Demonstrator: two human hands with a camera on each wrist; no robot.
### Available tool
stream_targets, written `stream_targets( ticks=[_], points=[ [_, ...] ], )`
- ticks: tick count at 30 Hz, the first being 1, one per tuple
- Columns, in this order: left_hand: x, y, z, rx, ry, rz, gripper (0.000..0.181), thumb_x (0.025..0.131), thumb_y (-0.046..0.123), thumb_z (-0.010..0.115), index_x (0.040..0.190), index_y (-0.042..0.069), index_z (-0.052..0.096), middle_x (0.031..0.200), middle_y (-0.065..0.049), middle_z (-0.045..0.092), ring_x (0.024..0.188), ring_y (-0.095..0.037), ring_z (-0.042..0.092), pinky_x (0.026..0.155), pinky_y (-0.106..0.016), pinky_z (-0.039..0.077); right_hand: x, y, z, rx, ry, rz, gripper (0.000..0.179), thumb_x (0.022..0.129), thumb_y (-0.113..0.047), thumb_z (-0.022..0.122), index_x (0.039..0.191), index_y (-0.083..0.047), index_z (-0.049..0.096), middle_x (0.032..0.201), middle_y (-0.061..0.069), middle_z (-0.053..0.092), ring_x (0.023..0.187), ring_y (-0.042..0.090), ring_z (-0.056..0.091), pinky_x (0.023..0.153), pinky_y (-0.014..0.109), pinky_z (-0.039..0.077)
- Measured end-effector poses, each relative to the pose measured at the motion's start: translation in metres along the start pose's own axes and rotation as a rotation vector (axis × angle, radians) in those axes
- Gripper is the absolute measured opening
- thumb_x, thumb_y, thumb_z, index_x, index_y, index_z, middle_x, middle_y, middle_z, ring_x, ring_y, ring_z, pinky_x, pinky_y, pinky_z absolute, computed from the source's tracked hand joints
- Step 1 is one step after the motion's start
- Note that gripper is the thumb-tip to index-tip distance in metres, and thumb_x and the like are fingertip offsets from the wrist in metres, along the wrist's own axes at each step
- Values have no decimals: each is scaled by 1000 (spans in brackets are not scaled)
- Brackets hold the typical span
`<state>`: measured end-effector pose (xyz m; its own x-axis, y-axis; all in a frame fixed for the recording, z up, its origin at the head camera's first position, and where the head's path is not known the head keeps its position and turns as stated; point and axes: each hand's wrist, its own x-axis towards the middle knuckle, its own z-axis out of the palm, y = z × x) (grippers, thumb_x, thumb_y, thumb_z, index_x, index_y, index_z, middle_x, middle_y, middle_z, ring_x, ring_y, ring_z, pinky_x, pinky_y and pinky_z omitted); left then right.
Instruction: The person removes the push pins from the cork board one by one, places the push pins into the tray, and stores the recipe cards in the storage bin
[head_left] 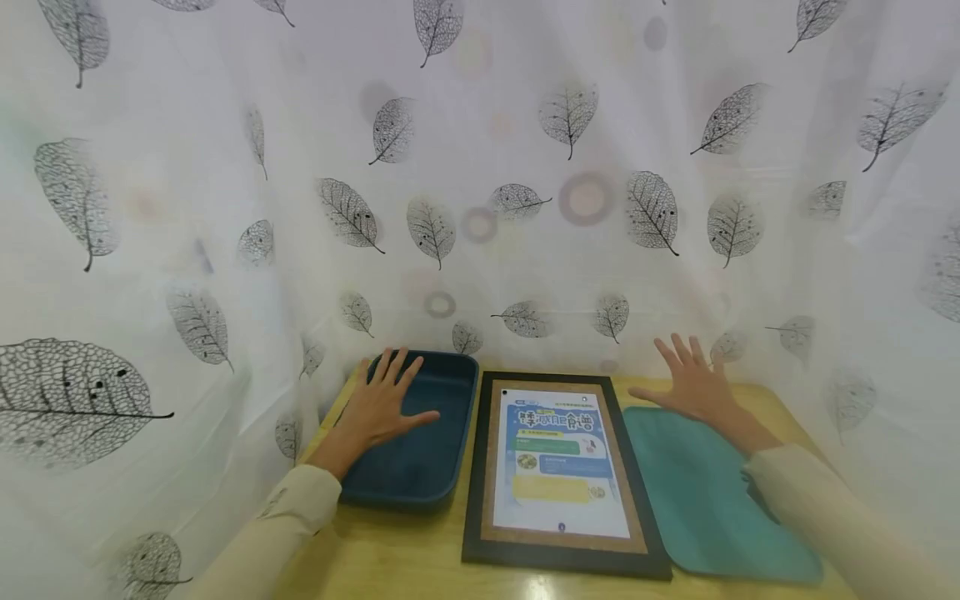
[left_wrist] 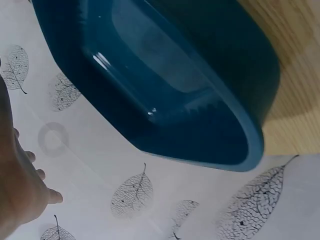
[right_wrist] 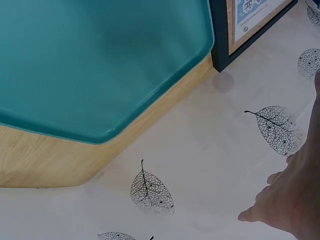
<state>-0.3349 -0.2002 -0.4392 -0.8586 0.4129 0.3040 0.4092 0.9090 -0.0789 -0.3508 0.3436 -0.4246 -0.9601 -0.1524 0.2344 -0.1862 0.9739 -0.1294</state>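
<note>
My left hand (head_left: pixel 380 410) is spread with straight fingers above a deep dark-blue bin (head_left: pixel 438 492), holding nothing. In the left wrist view the bin (left_wrist: pixel 200 75) appears with bare inner walls, and the hand (left_wrist: pixel 22 185) is at the left edge. With fingers fanned out, my right hand (head_left: pixel 693 387) hovers over the far end of a flat teal tray (head_left: pixel 720 500). That tray (right_wrist: pixel 110 65) fills the upper left of the right wrist view. Between the two lies a dark-framed board (head_left: pixel 480 533) bearing a printed sheet (head_left: pixel 562 467) with Chinese lettering and coloured blocks.
A light wooden table (head_left: pixel 390 550) carries the bin, board and tray side by side. A white curtain (head_left: pixel 480 275) printed with black leaves hangs behind the table and along both sides, close to its edges.
</note>
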Motion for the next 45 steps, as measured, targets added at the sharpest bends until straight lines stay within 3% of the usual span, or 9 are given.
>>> stream_targets(
  ticks=[7, 13, 21, 30, 45],
  points=[
    [6, 10, 0, -48, -27, 24, 106, 88, 81, 56, 166, 16, 25, 173, -16, 13, 158, -41, 10, 122, -73, 8, 5, -5, 1, 24, 14, -17, 115, 84, -77, 65, 162, -2, 27, 165, 35, 19, 151, 60, 9, 113, 83, -6],
    [9, 20, 1, -89, -38, 37, 105, 88, 79, 58, 166, 16, 27, 173, -15, 13, 158, -41, 11, 122, -72, 12, 5, -17, -2, 34, 9, -33, 112, 85, -73, 67, 162, -2, 28, 165, 34, 20, 152, 59, 9, 116, 79, -6],
    [14, 32, 6, -61, -36, 68, 104, 89, 81, 54, 165, 16, 28, 173, -14, 15, 158, -42, 16, 122, -72, 16, 9, -27, 0, 29, -17, -52, 112, 86, -73, 66, 163, -2, 26, 166, 33, 17, 152, 58, 8, 118, 77, -4],
    [16, 46, 7, -95, -102, 88, 100, 92, 78, 53, 167, 18, 23, 173, -14, 15, 159, -40, 12, 123, -71, 11, 14, -38, 5, 33, -23, -79, 113, 85, -77, 63, 163, -4, 25, 167, 31, 18, 153, 56, 8, 120, 75, -5],
    [24, 70, 13, -110, -158, 103, 102, 91, 81, 49, 167, 20, 20, 174, -10, 14, 159, -35, 11, 125, -67, 12, 23, -56, 11, 35, -4, -109, 107, 85, -66, 72, 162, -3, 31, 166, 31, 22, 153, 55, 14, 120, 76, 2]
  ],
)
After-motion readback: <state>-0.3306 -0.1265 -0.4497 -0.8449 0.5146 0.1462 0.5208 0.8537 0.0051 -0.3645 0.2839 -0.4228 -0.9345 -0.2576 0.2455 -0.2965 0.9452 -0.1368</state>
